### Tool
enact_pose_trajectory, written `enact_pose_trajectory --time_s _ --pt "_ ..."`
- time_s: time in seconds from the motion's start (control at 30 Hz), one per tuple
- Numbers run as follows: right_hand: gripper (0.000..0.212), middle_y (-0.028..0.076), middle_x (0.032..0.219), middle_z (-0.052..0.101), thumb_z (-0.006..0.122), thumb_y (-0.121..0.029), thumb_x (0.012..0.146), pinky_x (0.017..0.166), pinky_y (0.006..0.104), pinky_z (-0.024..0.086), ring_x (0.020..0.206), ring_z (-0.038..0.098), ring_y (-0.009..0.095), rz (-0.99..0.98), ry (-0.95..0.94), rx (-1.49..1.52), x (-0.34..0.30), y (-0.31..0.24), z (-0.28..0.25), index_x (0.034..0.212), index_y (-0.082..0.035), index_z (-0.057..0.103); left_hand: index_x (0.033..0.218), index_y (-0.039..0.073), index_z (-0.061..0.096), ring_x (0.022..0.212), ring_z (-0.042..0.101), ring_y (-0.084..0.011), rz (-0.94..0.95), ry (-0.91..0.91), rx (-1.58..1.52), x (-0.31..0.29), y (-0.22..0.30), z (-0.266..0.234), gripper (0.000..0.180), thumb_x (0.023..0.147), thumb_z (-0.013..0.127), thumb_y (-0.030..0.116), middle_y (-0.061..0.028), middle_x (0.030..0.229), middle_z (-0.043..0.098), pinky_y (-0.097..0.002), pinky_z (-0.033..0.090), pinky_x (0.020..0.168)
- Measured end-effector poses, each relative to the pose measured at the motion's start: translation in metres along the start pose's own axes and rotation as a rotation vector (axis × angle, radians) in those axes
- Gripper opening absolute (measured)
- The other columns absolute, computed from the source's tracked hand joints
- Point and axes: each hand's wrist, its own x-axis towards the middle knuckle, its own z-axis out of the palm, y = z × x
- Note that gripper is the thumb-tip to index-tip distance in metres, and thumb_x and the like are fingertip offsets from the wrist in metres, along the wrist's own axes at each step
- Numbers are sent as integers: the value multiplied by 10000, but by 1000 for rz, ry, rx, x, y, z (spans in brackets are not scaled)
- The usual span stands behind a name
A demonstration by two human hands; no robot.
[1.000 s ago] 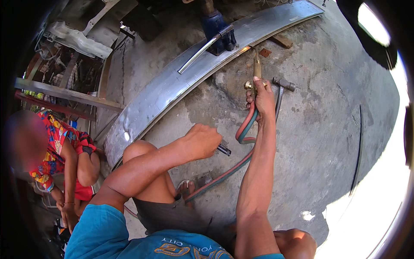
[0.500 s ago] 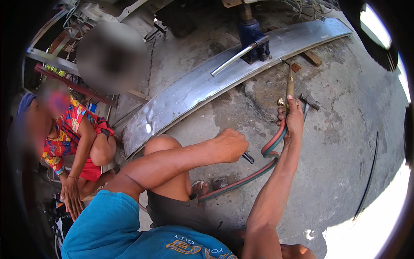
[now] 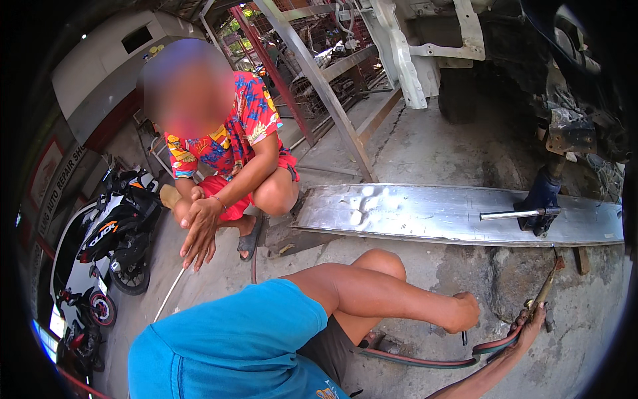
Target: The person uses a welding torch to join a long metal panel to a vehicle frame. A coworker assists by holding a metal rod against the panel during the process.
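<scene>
My right hand (image 3: pixel 531 322) is closed round a brass gas torch (image 3: pixel 546 287) with a red and a green hose (image 3: pixel 425 361) trailing from it. The torch's thin tip is beside the near edge of a long, shiny metal panel (image 3: pixel 425 209) on the ground. My left hand (image 3: pixel 463 311) is a fist over my bent knee. A short black stick-like thing (image 3: pixel 464 338) pokes out below it; its kind cannot be made out. On the panel stands a dark blue jack (image 3: pixel 541 193) with a metal handle (image 3: pixel 510 215) pointing left.
A person in a red patterned shirt (image 3: pixel 256 110) squats at the panel's left end, hands together. Motorcycles (image 3: pixel 123 229) stand at the left. A metal post (image 3: pixel 325 93) leans behind, and a stripped vehicle body (image 3: pixel 399 50) is at the back right. A wood piece (image 3: pixel 583 261) lies by the panel.
My view has swung left and up, so the panel, jack and both my hands appear further right. The other person's hands have come together. Both my hands keep their grip.
</scene>
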Motion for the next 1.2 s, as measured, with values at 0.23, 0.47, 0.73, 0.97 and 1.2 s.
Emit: enact_pose_trajectory --time_s 0.23,0.47,0.73,0.97,1.2 --pt "368 -28 718 548 631 -557 1033 390 220 360 483 476 58 -5 -34 -33 20 2 4 1125 -206 568 960 120 841 986 774 -301 -15 -17 54 9 -5 2 211 793 784 234 -97 1013 807 -476 615 746" --pt "382 -33 697 533 642 -578 1024 398 228 351 479 455 61 -14 -30 -40 19 5 7 1088 -208 574 980 144 846 1007 771 -294 -39 -18 8 14 -13 9 219 797 773 237 -89 1033 810 -489 612 780" --pt "376 -33 687 544 659 -564 1016 389 232 323 461 449 66 7 -12 -45 16 5 11 1085 -204 575 965 109 843 1025 767 -301 -20 74 -18 -4 -9 11 218 790 772 220 -102 1013 810 -482 612 784" --pt "371 -20 693 551 663 -544 1018 401 228 383 481 483 72 -21 -82 -7 21 4 2 1074 -187 577 959 93 838 985 775 -307 19 -12 -19 -13 -8 -16 218 776 775 194 -118 1013 809 -479 621 772" --pt "285 31 707 592 652 -396 1048 392 268 422 480 529 115 13 -35 56 -9 -20 35 1115 -164 500 807 -15 782 852 766 -399 31 133 -154 -23 -21 -19 122 762 725 83 -226 830 757 -473 609 751"
